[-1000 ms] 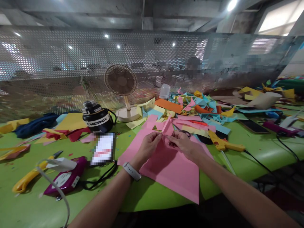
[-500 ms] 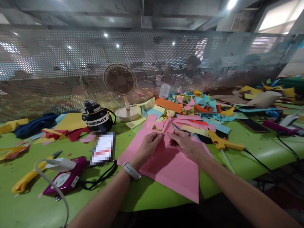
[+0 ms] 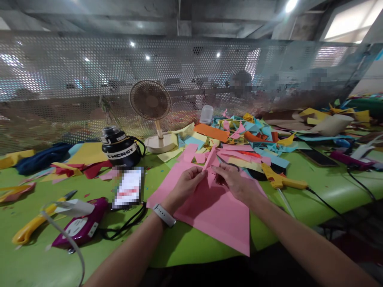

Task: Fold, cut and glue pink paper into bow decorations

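Note:
A narrow folded piece of pink paper (image 3: 210, 156) stands up between my two hands, over large pink sheets (image 3: 223, 217) lying on the table. My left hand (image 3: 190, 180) pinches the folded paper near its lower end, thumb and fingers pressed together. On the other side, my right hand (image 3: 229, 178) is closed in a pinch at the right edge of the same piece. Its fingertips partly hide the paper there. Just beyond my right hand, the dark handle of a tool (image 3: 233, 166) shows in part. To the right lies a yellow glue gun (image 3: 279, 180) with its cord.
Paper scraps (image 3: 254, 129) are heaped at the back. A small fan (image 3: 154, 107) and a black bottle (image 3: 121, 148) stand back left. Left of my arm lie a purple device (image 3: 82, 227) with a white plug, and a yellow-handled knife (image 3: 36, 225). A phone (image 3: 318, 157) lies right.
The folded pink paper has opened slightly, its right side showing wider beside my right fingertips. Both hands stay almost in place; the whole view shifts a little.

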Motion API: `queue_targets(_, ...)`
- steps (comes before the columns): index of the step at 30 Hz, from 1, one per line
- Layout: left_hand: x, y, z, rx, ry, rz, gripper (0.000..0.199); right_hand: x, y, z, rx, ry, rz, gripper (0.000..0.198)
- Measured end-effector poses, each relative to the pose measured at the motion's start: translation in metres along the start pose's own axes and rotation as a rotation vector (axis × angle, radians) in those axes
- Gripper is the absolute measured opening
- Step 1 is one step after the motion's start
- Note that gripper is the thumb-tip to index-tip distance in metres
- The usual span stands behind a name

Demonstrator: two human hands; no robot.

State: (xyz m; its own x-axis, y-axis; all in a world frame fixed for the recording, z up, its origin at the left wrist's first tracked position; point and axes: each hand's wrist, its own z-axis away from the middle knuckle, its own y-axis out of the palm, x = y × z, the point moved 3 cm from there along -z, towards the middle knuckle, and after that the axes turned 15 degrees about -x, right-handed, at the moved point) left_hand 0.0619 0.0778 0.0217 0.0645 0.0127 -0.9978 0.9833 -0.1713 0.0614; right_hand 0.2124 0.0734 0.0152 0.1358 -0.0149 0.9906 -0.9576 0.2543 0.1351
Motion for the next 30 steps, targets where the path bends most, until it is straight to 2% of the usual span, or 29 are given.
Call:
queue_targets(14,0.0,0.001,0.001,-0.002,-0.039,0.05,0.043,0.006,0.003,0.001,0.058,-0.105,0.079,0.044)
queue_targets(19,0.003,-0.005,-0.004,-0.022,-0.059,0.072,0.046,0.007,-0.002,-0.002,0.054,-0.168,0.092,0.034)
queue_targets(22,0.004,-0.011,-0.008,-0.047,-0.064,0.09,0.047,0.01,-0.011,-0.003,-0.031,-0.339,0.116,0.021)
queue_targets(26,0.003,-0.015,-0.011,-0.061,-0.087,0.11,0.048,0.013,-0.014,0.001,-0.02,-0.655,0.269,0.027)
queue_targets(30,0.002,-0.013,-0.008,-0.014,-0.132,0.115,0.047,0.012,-0.013,0.0,0.04,-0.751,0.301,0.013)
